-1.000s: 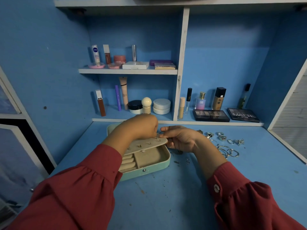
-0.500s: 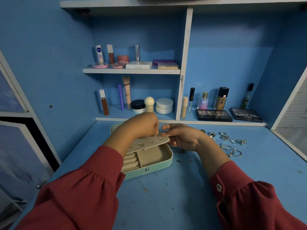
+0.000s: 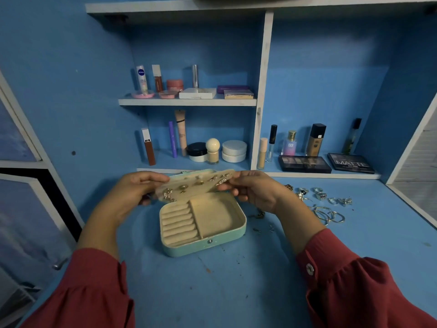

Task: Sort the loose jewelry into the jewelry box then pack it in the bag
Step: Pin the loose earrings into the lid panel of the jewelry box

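Observation:
A mint-green jewelry box (image 3: pixel 203 246) lies open on the blue desk, showing beige ring rolls on its left and a bare compartment on its right. Above its far edge I hold up the beige earring panel (image 3: pixel 189 189), studded with several gold earrings. My left hand (image 3: pixel 134 192) grips the panel's left end and my right hand (image 3: pixel 254 190) pinches its right end. Loose silver rings and hoops (image 3: pixel 324 204) lie on the desk right of my right hand. A few small pieces (image 3: pixel 262 221) sit just right of the box. No bag is in view.
Cosmetics stand on the lower shelf (image 3: pixel 212 168) directly behind the box, and two dark palettes (image 3: pixel 305 164) lie on the ledge behind the loose jewelry. An upper shelf (image 3: pixel 186 102) holds more bottles and cases. Bare desk (image 3: pixel 224 287) stretches in front of the box.
Both hands have raised and tilted the earring panel up off the box, which now shows its ring rolls and compartment. My left hand moved from the panel's top to its left end.

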### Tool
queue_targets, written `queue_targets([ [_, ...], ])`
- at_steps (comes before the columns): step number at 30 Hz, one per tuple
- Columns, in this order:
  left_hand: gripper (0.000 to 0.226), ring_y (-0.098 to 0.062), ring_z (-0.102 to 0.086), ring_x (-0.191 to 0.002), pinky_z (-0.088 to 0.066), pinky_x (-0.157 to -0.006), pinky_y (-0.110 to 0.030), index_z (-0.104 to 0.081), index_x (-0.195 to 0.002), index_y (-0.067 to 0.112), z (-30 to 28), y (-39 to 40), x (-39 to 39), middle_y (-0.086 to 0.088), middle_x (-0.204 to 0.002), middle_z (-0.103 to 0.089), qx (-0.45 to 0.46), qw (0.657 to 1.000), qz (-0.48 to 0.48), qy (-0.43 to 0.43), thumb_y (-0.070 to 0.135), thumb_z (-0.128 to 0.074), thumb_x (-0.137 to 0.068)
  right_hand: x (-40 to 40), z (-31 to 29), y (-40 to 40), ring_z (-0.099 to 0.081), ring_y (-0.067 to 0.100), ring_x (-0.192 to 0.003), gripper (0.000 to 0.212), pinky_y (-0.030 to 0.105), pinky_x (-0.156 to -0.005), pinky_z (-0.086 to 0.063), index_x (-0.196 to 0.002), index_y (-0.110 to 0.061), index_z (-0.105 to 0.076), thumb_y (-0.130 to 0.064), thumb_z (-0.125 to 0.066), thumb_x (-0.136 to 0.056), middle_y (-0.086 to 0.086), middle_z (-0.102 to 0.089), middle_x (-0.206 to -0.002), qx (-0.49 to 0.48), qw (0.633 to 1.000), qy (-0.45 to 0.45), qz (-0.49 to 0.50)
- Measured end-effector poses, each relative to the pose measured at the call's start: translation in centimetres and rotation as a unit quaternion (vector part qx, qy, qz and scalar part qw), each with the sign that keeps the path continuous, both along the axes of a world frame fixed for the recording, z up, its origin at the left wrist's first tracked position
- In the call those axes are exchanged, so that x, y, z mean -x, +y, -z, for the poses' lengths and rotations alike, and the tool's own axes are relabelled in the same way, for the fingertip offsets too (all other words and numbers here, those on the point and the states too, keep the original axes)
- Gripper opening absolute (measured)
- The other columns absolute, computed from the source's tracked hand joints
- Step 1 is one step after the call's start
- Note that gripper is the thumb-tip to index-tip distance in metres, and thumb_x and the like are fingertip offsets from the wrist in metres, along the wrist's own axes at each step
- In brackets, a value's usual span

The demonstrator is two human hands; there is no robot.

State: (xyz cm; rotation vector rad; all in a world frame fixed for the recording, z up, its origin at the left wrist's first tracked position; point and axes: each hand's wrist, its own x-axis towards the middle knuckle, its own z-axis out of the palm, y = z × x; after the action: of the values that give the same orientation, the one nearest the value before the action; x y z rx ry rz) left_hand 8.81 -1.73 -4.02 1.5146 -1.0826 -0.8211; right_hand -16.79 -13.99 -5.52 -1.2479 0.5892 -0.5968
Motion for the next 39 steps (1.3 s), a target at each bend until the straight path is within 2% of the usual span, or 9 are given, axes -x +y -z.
queue_targets([
  [3, 0.029, -0.015, -0.056, -0.057, -0.040, -0.045, -0.019, -0.071, -0.090, 0.007, 0.2, 0.4, -0.6, -0.008, -0.073, -0.072, 0.019, 0.998, 0.017, 0.051, -0.014, -0.052, -0.084, -0.2, 0.0, 0.0, -0.054, 0.010, -0.055, 0.018, 0.018, -0.046, -0.040, -0.103, 0.002, -0.062, -0.002, -0.045, -0.097, 0.018, -0.070, -0.096, -0.008, 0.999, -0.013, 0.028],
  [7, 0.039, -0.012, -0.067, -0.060, -0.051, -0.051, -0.018, -0.073, -0.084, 0.006, 0.5, 0.9, -1.3, -0.006, -0.072, -0.073, 0.028, 0.996, 0.026, 0.075, -0.024, -0.048, -0.079, -0.2, 0.0, 0.0, -0.055, 0.008, -0.056, 0.020, 0.017, -0.050, -0.043, -0.106, 0.000, -0.064, -0.002, -0.047, -0.097, 0.008, -0.073, -0.087, 0.021, 0.999, -0.004, 0.049],
  [12, 0.038, -0.011, -0.070, -0.071, -0.055, -0.061, -0.017, -0.079, -0.072, 0.018, 0.9, 1.2, -1.5, -0.004, -0.081, -0.075, 0.024, 0.996, 0.040, 0.082, -0.015, -0.060, -0.076, -0.5, 0.0, 0.3, -0.053, 0.006, -0.055, 0.013, 0.018, -0.054, -0.043, -0.097, -0.006, -0.068, -0.012, -0.057, -0.094, 0.002, -0.073, -0.084, 0.095, 0.988, 0.064, 0.103],
  [17, 0.031, -0.007, -0.065, -0.064, -0.049, -0.054, -0.015, -0.079, -0.072, 0.016, 1.4, 1.1, -1.4, -0.005, -0.076, -0.074, 0.030, 0.996, 0.025, 0.081, -0.008, -0.062, -0.080, -0.7, 0.4, 0.3, -0.050, 0.009, -0.055, 0.012, 0.018, -0.050, -0.041, -0.082, -0.018, -0.069, -0.022, -0.063, -0.091, 0.009, -0.071, -0.080, 0.185, 0.957, 0.157, 0.161],
  [20, 0.027, -0.007, -0.060, -0.059, -0.044, -0.048, -0.016, -0.078, -0.076, 0.011, 1.7, 0.9, -1.2, -0.006, -0.075, -0.073, 0.033, 0.994, 0.024, 0.099, -0.006, -0.059, -0.085, -0.8, 0.5, 0.1, -0.051, 0.006, -0.052, 0.017, 0.018, -0.050, -0.040, -0.080, -0.016, -0.070, -0.028, -0.064, -0.091, 0.015, -0.071, -0.084, 0.230, 0.934, 0.208, 0.180],
  [26, 0.015, -0.008, -0.062, -0.057, -0.046, -0.047, -0.017, -0.065, -0.102, 0.008, 2.3, 0.2, -1.3, -0.005, -0.076, -0.071, 0.000, 0.994, 0.010, 0.105, 0.004, -0.055, -0.093, 0.6, -0.8, 0.2, -0.051, 0.009, -0.054, 0.012, 0.019, -0.049, -0.041, -0.085, -0.005, -0.073, -0.015, -0.066, -0.088, 0.004, -0.069, -0.071, 0.262, 0.916, 0.282, 0.108],
  [29, 0.016, -0.009, -0.061, -0.055, -0.044, -0.045, -0.018, -0.065, -0.103, 0.009, 2.4, 0.1, -1.2, -0.009, -0.080, -0.070, -0.009, 0.993, 0.011, 0.116, 0.002, -0.057, -0.091, 1.9, -1.8, 0.4, -0.049, 0.010, -0.052, 0.011, 0.018, -0.048, -0.041, -0.081, -0.006, -0.074, -0.016, -0.068, -0.085, 0.006, -0.065, -0.063, 0.289, 0.893, 0.340, 0.064],
  [32, 0.023, -0.010, -0.059, -0.053, -0.042, -0.043, -0.018, -0.063, -0.106, 0.011, 2.3, 0.1, -0.9, -0.008, -0.079, -0.073, -0.014, 0.992, 0.020, 0.124, -0.002, -0.061, -0.086, 3.7, -2.4, 0.5, -0.050, 0.015, -0.057, 0.010, 0.021, -0.050, -0.040, -0.079, -0.007, -0.074, -0.015, -0.069, -0.083, 0.013, -0.067, -0.068, 0.293, 0.882, 0.367, 0.032],
  [39, 0.027, -0.008, -0.056, -0.051, -0.046, -0.048, -0.018, -0.061, -0.111, 0.010, 2.9, 0.0, -0.1, -0.005, -0.070, -0.069, 0.007, 0.995, 0.003, 0.101, -0.002, -0.060, -0.088, 8.6, -2.9, 1.4, -0.052, 0.008, -0.057, 0.008, 0.021, -0.055, -0.039, -0.075, -0.021, -0.078, -0.014, -0.076, -0.076, 0.000, -0.066, -0.063, 0.276, 0.852, 0.444, -0.006],
])
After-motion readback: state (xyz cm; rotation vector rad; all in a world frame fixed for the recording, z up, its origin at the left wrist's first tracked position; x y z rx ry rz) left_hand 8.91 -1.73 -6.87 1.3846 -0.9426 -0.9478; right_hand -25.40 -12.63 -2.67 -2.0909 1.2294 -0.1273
